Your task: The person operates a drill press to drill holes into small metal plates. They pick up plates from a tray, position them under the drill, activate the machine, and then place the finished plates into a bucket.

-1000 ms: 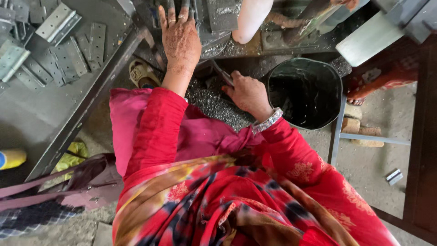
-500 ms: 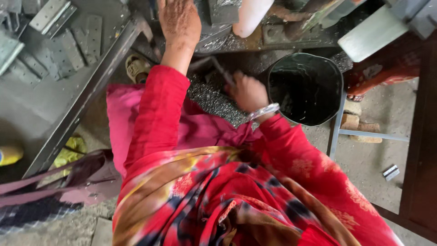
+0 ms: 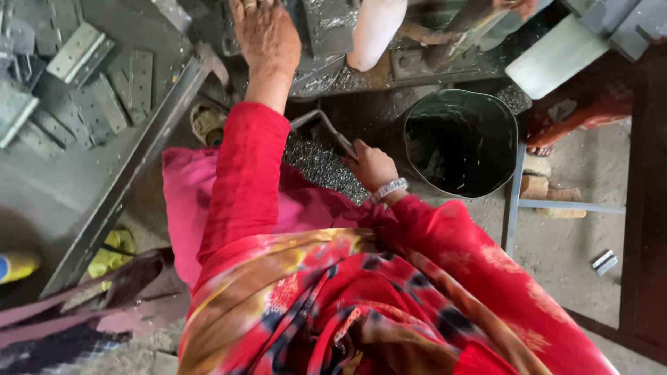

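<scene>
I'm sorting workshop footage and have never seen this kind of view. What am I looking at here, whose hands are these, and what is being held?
The picture comes from a camera worn on a person's head, looking straight down, so the red sleeves and patterned cloth at the bottom belong to the wearer. The left hand reaches up and rests on a grimy metal machine bed at the top of the picture. The right hand, with a bracelet at the wrist, grips the edge of a metal tray full of small shiny metal bits, held low in front of the body. Right of it stands a dark bucket; what is inside is too dark to tell. On the grey table at the left lie flat metal hinge plates. The white cylinder near the top cannot be identified.
</scene>
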